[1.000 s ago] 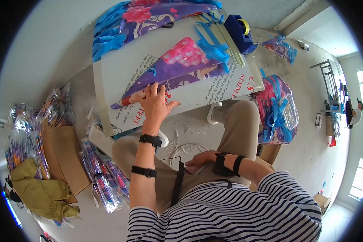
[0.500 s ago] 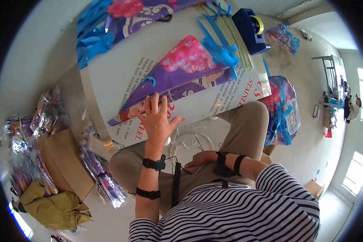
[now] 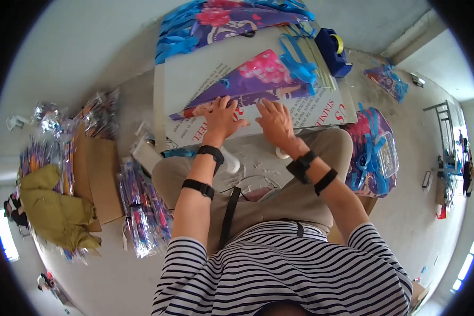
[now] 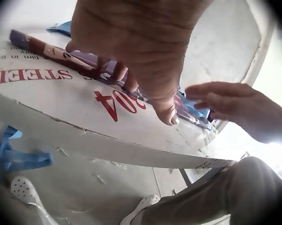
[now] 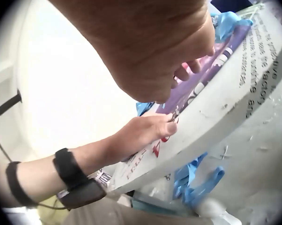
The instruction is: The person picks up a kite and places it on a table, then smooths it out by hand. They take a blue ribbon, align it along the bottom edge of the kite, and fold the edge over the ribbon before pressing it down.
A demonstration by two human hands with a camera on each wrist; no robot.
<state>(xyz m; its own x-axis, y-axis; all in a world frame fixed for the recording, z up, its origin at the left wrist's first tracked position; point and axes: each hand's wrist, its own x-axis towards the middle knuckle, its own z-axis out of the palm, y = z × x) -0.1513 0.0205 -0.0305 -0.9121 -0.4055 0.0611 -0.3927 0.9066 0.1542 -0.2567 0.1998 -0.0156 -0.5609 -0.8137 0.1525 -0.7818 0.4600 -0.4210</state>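
A folded purple kite (image 3: 234, 84) with a pink balloon print lies on the white board (image 3: 187, 71), its narrow tip toward the left. Blue ribbon tails (image 3: 302, 68) bunch at its right end. My left hand (image 3: 224, 122) rests with spread fingers on the kite's near folded edge, toward the tip. Beside it, my right hand (image 3: 277, 124) has its fingertips at the same edge, near the middle. In the left wrist view, fingertips (image 4: 130, 82) lie along the printed fold (image 4: 61, 55). The right wrist view shows the right fingers (image 5: 182, 72) over the purple sheet.
More kites with blue tails (image 3: 179, 45) are stacked at the board's far side. Thin pale rods (image 3: 324, 73) and a blue tape dispenser (image 3: 333, 55) sit at the far right. A ribboned bundle (image 3: 371, 152) stands right of my knee; a carton (image 3: 97, 179) and wrapped packs (image 3: 142, 210) are left.
My right hand has risen from my lap to the kite's near edge, beside the left hand. The left hand stays on the fold. The head view has shifted.
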